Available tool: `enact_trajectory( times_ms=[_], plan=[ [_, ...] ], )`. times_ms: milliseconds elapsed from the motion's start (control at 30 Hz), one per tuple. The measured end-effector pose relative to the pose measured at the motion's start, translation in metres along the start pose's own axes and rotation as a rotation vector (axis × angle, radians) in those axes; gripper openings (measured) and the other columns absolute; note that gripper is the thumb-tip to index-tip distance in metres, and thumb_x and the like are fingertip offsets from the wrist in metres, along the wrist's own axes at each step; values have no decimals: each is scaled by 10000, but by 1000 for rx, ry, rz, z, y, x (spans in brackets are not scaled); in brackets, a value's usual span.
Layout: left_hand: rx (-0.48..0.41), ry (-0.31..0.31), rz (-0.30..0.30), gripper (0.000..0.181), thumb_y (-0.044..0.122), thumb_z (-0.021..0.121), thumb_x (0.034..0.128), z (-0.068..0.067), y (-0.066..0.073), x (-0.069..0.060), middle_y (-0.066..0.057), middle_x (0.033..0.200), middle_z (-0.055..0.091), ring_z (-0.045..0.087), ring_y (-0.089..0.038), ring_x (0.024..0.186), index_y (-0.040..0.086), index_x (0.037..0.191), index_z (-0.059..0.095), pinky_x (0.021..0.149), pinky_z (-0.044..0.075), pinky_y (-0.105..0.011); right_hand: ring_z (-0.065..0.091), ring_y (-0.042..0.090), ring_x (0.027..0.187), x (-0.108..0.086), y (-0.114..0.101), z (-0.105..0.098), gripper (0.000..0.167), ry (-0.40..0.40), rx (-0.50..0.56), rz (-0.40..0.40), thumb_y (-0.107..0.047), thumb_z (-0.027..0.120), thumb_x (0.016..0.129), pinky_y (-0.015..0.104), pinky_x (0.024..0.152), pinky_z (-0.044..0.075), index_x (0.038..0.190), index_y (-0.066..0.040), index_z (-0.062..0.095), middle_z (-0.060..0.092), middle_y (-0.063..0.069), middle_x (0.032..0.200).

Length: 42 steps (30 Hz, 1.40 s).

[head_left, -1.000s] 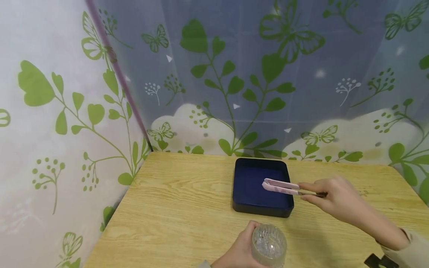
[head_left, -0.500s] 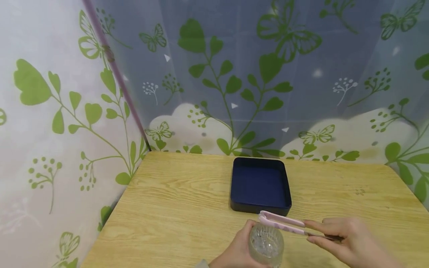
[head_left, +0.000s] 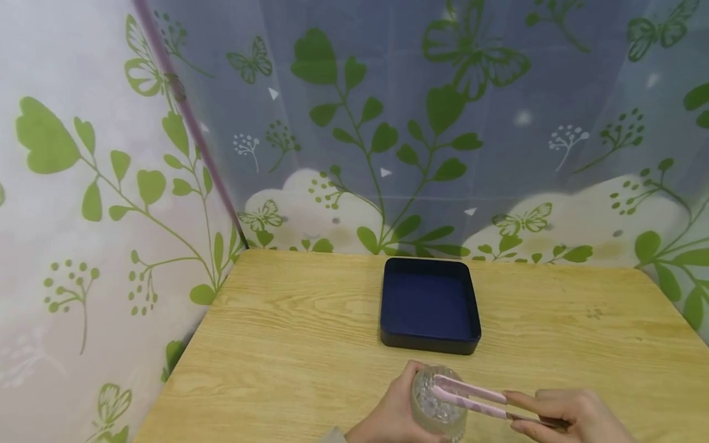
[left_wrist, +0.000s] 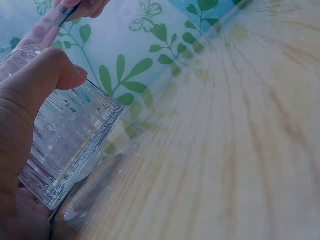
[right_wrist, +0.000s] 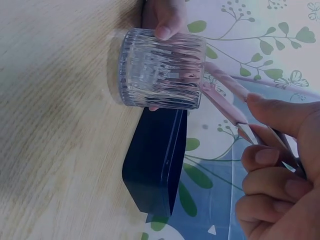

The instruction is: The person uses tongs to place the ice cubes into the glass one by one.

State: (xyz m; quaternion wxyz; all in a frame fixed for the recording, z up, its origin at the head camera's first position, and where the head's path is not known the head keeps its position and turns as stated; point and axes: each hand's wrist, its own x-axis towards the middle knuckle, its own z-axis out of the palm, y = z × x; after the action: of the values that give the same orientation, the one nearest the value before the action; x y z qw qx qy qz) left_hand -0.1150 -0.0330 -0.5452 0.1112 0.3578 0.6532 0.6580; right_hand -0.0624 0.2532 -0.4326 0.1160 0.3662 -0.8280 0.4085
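My left hand (head_left: 390, 409) grips a ribbed clear glass (head_left: 439, 403) by its side, thumb near the rim in the left wrist view. Clear pieces lie in the bottom of the glass, as the right wrist view shows through its wall; their kind is hard to tell. Pinched in my right hand (head_left: 570, 415) is a pair of pink-tipped metal tongs (head_left: 476, 397). The tips of the tongs are in the mouth of the glass, a little apart. Whether they touch the pieces I cannot tell. Beyond the glass sits a dark blue square tray (head_left: 429, 304) with nothing in it.
A wood-grain table (head_left: 299, 332) bears the tray and extends to both sides. Behind it hangs a blue and white curtain (head_left: 399, 123) with green leaves and butterflies. A pale patterned curtain (head_left: 111, 246) borders the left side, beside a purple pole (head_left: 191, 123).
My right hand has brought the tongs from over the tray back toward me and down into the glass. The left hand and its glass have stayed nearly in place.
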Motion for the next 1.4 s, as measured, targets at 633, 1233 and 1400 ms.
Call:
enact_trajectory(
  times_ms=[633, 1233, 1400],
  plan=[
    [91, 21, -29, 819, 7, 899, 656, 1, 3, 0, -31, 1255, 581, 601, -103, 1089, 117, 1281, 380, 871, 541, -263, 507, 32, 462, 0, -18, 1, 383, 153, -30, 396, -11, 774, 817, 201, 402, 400, 1192, -64, 719, 730, -125, 926],
    [-27, 54, -165, 790, 29, 903, 657, 1, 8, -1, 37, 1291, 557, 586, -123, 1132, 188, 1258, 417, 897, 515, -267, 682, 247, 736, -1, 60, -25, 428, 355, -312, 689, -186, 508, 1035, 135, 528, 465, 1243, 188, 518, 685, 224, 900],
    [-25, 41, -175, 793, 42, 902, 666, 2, 9, -1, 40, 1290, 550, 586, -114, 1125, 188, 1266, 405, 874, 523, -255, 544, 568, 947, -11, 92, -21, 397, 360, -318, 708, -110, 460, 1032, 379, 665, 575, 1198, 250, 460, 538, 422, 1081]
  ],
)
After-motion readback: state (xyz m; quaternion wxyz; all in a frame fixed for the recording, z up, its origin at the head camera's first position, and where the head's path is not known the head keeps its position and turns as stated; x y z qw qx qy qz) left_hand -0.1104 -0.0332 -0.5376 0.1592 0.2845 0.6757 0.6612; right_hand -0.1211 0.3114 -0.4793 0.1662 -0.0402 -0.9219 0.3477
